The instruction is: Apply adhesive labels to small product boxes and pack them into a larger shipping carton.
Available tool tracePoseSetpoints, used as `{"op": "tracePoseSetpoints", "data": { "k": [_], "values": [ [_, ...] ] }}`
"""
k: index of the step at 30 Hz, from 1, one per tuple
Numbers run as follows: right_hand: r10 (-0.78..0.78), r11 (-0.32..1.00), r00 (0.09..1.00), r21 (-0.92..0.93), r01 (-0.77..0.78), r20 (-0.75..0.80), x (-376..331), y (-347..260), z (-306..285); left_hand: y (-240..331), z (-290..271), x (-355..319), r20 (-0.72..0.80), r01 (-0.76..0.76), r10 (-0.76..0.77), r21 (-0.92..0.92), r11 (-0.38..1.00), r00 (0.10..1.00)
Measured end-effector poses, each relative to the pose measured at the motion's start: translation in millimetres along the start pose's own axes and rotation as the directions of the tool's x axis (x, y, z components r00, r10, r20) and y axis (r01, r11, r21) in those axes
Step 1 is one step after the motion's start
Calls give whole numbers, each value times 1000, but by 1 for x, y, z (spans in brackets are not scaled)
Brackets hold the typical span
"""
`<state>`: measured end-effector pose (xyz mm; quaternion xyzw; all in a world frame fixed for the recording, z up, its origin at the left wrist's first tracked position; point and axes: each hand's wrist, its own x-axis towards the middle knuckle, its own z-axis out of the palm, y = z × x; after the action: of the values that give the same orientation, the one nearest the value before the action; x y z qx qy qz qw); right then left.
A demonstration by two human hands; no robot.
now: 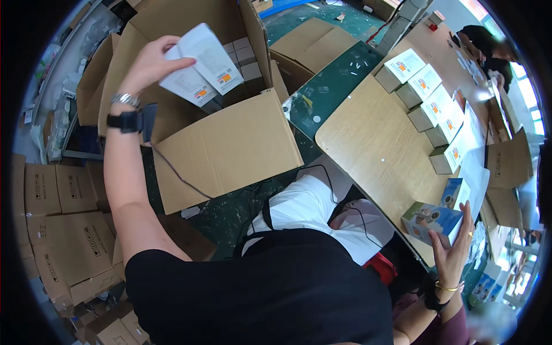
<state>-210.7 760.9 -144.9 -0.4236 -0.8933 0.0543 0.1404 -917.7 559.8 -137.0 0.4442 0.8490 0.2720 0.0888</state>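
Note:
My left hand (154, 64), wearing a metal watch and a black wrist strap, is closed on two white boxes (202, 68) with orange labels. It holds them side by side and tilted over a large open carton (230, 152). Inside the carton, several small boxes (246, 56) stand in rows along the far right wall. At the lower right, my right hand (454, 250) has its thumb and fingers around the end of a blue-and-white printed box (430, 219) on the table. A second blue printed box (454, 192) sits right behind that one.
On the wooden table (362, 138), several white boxes (425, 86) with orange labels form a slanting row. Closed brown cartons (80, 241) are stacked at the left. A person in maroon (454, 328) is close by my right arm; another person (486, 49) works at the far right.

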Motion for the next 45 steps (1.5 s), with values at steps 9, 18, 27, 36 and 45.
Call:
{"op": "tracePoseSetpoints", "data": {
  "k": [9, 18, 27, 36, 45],
  "values": [
    [144, 988, 984, -70, -137, 104, 1, -7, -16, -37, 154, 86, 474, -107, 23, 152, 983, 880],
    [222, 973, 967, 39, -228, 124, 7, -12, -9, -139, 260, 99, 371, -215, 85, 323, 922, 925],
    [264, 964, 957, -43, -261, 121, 14, -23, -6, -206, 315, 112, 122, -215, 198, 153, 964, 973],
    [168, 983, 984, 70, -171, 54, 23, -13, -9, 62, 426, 201, 471, -678, 622, -64, 732, 626],
    [327, 926, 945, 210, -313, -33, -27, -14, -1, 332, 419, 138, 321, -865, 934, -413, 287, 157]
  ]
}}
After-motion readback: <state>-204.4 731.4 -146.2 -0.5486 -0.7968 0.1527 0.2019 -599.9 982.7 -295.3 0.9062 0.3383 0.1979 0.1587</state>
